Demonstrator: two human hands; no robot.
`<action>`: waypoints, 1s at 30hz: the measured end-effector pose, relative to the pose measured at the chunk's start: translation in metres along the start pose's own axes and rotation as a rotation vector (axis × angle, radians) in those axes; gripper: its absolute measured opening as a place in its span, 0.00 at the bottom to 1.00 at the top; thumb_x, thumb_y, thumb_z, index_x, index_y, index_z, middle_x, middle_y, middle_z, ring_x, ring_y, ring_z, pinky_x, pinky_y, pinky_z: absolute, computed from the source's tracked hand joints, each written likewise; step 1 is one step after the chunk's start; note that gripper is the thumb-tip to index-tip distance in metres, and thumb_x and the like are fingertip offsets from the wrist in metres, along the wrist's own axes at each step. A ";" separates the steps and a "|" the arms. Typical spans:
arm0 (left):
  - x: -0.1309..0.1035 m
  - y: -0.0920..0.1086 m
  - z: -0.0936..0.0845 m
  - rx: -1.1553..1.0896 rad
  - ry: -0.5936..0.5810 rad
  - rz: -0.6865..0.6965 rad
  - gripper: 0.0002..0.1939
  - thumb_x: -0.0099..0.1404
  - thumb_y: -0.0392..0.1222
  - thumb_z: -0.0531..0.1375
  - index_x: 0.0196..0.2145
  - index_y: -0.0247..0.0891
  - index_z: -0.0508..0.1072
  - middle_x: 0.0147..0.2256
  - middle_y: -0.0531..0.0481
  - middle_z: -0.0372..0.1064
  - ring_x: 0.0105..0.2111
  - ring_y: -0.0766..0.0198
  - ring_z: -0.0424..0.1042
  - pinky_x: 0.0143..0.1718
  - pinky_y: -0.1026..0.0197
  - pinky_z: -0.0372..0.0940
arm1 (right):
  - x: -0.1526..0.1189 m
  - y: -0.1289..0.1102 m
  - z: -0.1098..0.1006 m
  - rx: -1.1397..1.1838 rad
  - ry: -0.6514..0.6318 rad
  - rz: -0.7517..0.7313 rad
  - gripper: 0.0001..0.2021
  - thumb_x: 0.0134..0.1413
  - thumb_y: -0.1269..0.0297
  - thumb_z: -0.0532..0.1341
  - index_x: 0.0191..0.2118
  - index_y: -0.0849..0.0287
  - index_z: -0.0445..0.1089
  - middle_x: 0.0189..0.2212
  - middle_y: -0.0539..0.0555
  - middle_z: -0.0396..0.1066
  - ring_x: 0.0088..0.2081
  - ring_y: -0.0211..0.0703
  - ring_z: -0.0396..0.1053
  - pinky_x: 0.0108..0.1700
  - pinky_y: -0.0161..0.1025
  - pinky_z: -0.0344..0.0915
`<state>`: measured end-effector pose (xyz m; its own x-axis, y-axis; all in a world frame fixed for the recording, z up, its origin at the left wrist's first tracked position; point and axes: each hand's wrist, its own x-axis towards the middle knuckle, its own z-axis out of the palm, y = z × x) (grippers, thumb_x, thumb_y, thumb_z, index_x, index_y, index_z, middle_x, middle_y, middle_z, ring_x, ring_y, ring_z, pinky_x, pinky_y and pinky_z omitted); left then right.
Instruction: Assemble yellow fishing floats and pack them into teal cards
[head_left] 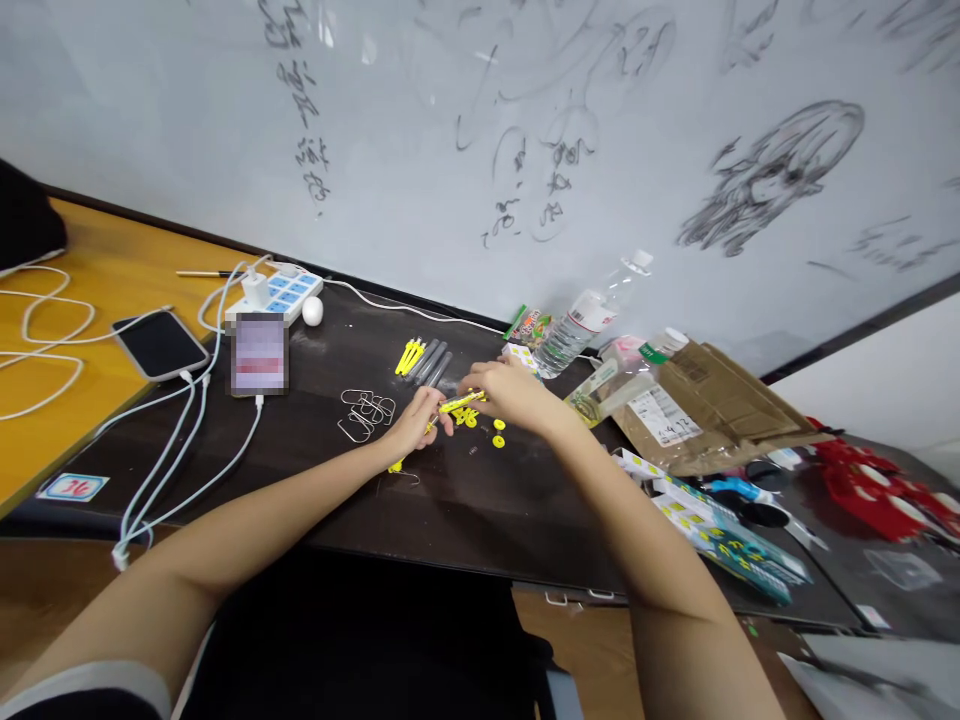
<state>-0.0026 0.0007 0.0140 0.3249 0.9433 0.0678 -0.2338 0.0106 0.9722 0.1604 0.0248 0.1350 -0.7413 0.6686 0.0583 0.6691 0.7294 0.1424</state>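
Note:
Between my two hands is a slim yellow stick-like part (460, 402); its exact kind I cannot make out. My left hand (417, 422) pinches the near end, and my right hand (511, 394) is closed on the far end. Small yellow round pieces (499, 440) lie just beneath and right of the fingers. Beyond my left hand, several dark grey tubes (427, 364) rest side by side with several yellow sticks (409, 356). Bent metal wires (366, 412) are in a loose pile to the left. A yellow piece with a wire hook (397, 466) lies below my left wrist.
A power strip (289, 292), phones (161, 343) and white cables occupy the left. At the right stand a clear water bottle (581, 325) and a second bottle (637, 375), beside a brown paper package (720, 400) and patterned boxes (724, 530). A whiteboard (420, 130) rises behind the table.

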 end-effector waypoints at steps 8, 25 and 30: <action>-0.002 0.004 -0.001 0.032 -0.140 -0.028 0.27 0.65 0.66 0.40 0.40 0.39 0.62 0.19 0.53 0.66 0.08 0.74 0.47 0.11 0.69 0.40 | 0.001 -0.029 0.002 -0.098 -0.017 -0.125 0.09 0.55 0.75 0.55 0.32 0.57 0.72 0.31 0.53 0.69 0.38 0.45 0.65 0.57 0.57 0.45; 0.001 0.004 -0.008 0.402 -0.106 -0.083 0.15 0.63 0.51 0.56 0.31 0.34 0.69 0.22 0.48 0.72 0.15 0.72 0.59 0.16 0.69 0.53 | -0.097 0.008 0.107 0.118 0.462 0.376 0.15 0.64 0.61 0.49 0.32 0.60 0.68 0.28 0.56 0.67 0.34 0.45 0.64 0.40 0.39 0.60; 0.007 0.003 -0.006 0.444 -0.071 -0.207 0.12 0.67 0.46 0.51 0.33 0.35 0.67 0.22 0.49 0.71 0.13 0.75 0.52 0.14 0.69 0.47 | -0.147 0.020 0.117 0.093 0.249 0.294 0.18 0.58 0.49 0.54 0.41 0.60 0.68 0.36 0.58 0.68 0.38 0.48 0.64 0.42 0.42 0.61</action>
<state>-0.0062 0.0093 0.0157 0.3885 0.9112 -0.1368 0.2500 0.0387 0.9675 0.2889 -0.0414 0.0140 -0.4997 0.8038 0.3229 0.8482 0.5296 -0.0058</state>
